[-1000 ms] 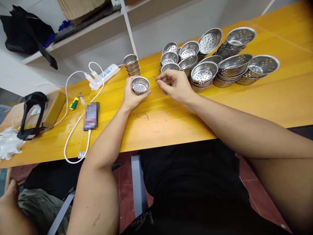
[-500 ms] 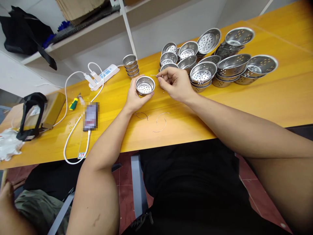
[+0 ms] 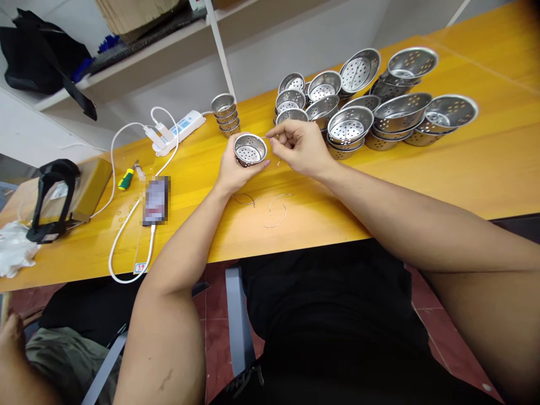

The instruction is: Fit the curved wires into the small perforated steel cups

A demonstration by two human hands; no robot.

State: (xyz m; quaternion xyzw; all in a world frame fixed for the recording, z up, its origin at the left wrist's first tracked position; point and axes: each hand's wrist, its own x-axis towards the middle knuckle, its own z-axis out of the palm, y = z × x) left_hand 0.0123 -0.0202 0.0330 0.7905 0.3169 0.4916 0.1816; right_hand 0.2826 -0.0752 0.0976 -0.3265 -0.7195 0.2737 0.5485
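Observation:
My left hand (image 3: 233, 167) is wrapped round a small perforated metal cup (image 3: 250, 149), its open top tilted toward me. Just to the right, my right hand (image 3: 297, 145) pinches a thin bent wire (image 3: 265, 138), whose one end reaches the cup's rim. Whether the wire passes into a hole I cannot tell. Curved wire pieces (image 3: 278, 211) lie on the table below my hands, with another wire loop (image 3: 245, 199) near my left wrist.
Stacks of perforated metal cups (image 3: 350, 125) stand at the back right, and a smaller stack (image 3: 225, 112) at the back centre. Left are a power strip (image 3: 179, 134), a charging phone (image 3: 155, 201), a screwdriver (image 3: 126, 179) and a black headset-like frame (image 3: 54, 199). Another person's limb (image 3: 17, 360) shows lower left.
My right hand has moved slightly left, bringing the wire's end to the cup's rim. The cup has dropped a little in my left hand's grip.

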